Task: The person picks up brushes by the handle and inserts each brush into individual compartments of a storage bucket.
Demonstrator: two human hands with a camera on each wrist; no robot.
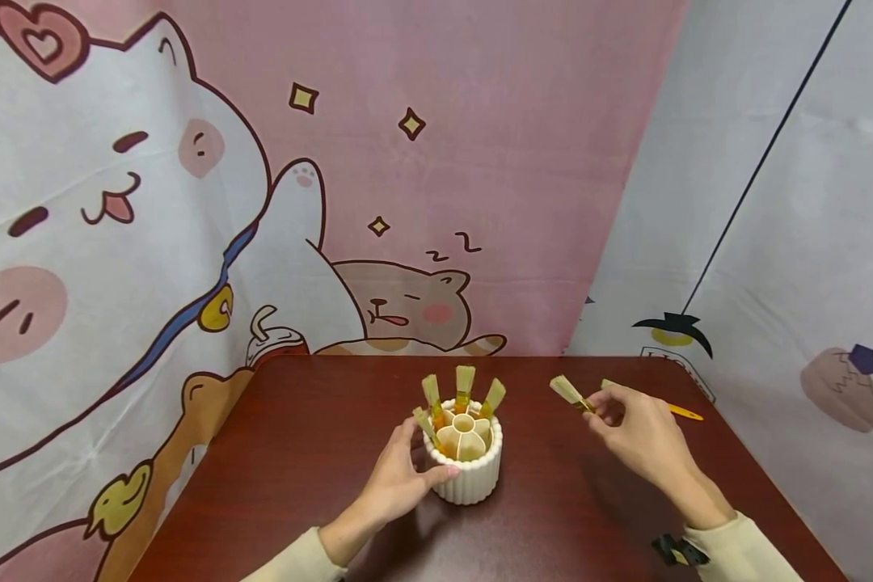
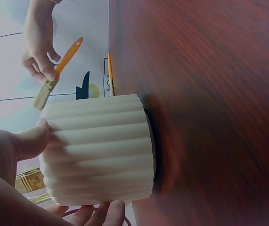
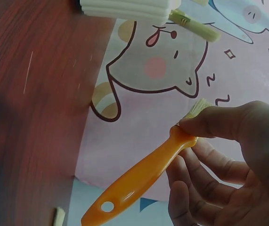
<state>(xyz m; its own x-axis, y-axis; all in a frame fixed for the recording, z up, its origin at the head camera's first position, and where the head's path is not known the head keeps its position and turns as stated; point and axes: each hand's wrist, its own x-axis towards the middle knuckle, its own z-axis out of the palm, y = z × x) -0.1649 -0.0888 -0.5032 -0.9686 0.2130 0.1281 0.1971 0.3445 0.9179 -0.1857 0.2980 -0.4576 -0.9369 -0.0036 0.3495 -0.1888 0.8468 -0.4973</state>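
A white ribbed round holder [image 1: 473, 483] stands on the table, divided into petal-shaped compartments around a central tube. Several paintbrushes [image 1: 465, 378] stand in its rear and left compartments, bristles up. My left hand [image 1: 396, 485] grips the holder from the left, thumb on its near side and fingers round the far side. To the right of it, my right hand [image 1: 643, 436] pinches another paintbrush [image 3: 143, 174] near the ferrule, between thumb and fingers. This brush is raised above the table, its pale bristles pointing toward the holder and its orange handle angled away.
One more paintbrush [image 1: 685, 412] lies on the dark red-brown table [image 1: 320, 420] behind my right hand, partly hidden by it. A cartoon-printed cloth [image 1: 524, 202] hangs behind the table. A small dark object [image 1: 680, 552] shows beside my right sleeve.
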